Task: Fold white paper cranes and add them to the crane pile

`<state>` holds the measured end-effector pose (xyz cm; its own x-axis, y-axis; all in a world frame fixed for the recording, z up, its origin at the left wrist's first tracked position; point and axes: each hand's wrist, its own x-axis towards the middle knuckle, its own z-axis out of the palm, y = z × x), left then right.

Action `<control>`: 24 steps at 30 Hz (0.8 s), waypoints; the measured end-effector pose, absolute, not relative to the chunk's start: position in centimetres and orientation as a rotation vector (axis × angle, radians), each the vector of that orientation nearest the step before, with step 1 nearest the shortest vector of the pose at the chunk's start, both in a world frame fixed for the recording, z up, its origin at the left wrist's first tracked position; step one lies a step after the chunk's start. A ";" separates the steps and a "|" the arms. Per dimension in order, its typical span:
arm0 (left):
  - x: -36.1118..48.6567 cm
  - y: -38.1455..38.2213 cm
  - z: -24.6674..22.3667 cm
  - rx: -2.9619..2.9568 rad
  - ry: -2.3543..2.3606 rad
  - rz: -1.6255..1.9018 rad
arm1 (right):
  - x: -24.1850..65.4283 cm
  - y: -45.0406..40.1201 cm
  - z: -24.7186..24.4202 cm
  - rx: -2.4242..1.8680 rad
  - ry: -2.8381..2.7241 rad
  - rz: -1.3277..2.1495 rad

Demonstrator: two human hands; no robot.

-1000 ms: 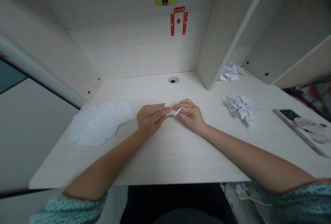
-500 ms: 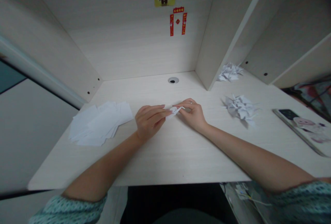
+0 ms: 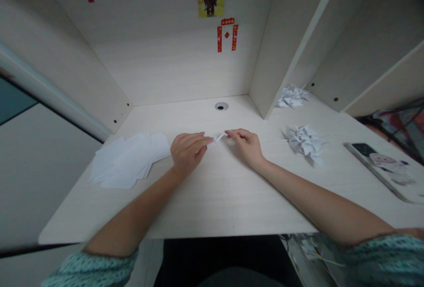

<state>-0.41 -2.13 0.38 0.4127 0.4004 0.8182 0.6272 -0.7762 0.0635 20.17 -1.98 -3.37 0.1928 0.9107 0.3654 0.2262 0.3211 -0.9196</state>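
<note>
Paper (image 3: pixel 220 137), white and folded into a small narrow form, is held just above or on the desk (image 3: pixel 198 209), midway between the two hands; which of the two, the view does not settle. The left hand (image 3: pixel 186 151) grips one end between thumb and fingers, its back turned up and hiding much of the body. The right hand (image 3: pixel 247 146) is drawn narrow, its fingertips meeting at the slim end that slants up towards them; how firmly they pinch is too small to tell. The step in hand looks like shaping that slim end while the left hand steadies the rest. The next move, as I judge it, calls for a light, exact pinch on the right and a still hold on the left, since thin folds could slip open or crease askew. Flat sheets (image 3: pixel 124 162) lie fanned just beyond the left hand; a heap (image 3: pixel 305 140) of folded white pieces sits to the right, near a phone (image 3: pixel 386 170), with a far heap (image 3: pixel 292 96) behind.
</note>
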 end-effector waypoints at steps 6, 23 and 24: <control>-0.4 -2.0 0.0 -2.476 -0.916 -1.142 | 20.4 -1.7 -3.1 -1.102 -1.339 0.816; -1.5 1.4 -2.6 -2.504 -1.688 -1.444 | 21.1 -0.3 -4.0 -1.185 -1.325 0.720; -1.7 1.7 -2.8 -2.514 -1.791 -1.462 | 21.3 -0.1 -3.6 -1.204 -1.292 0.723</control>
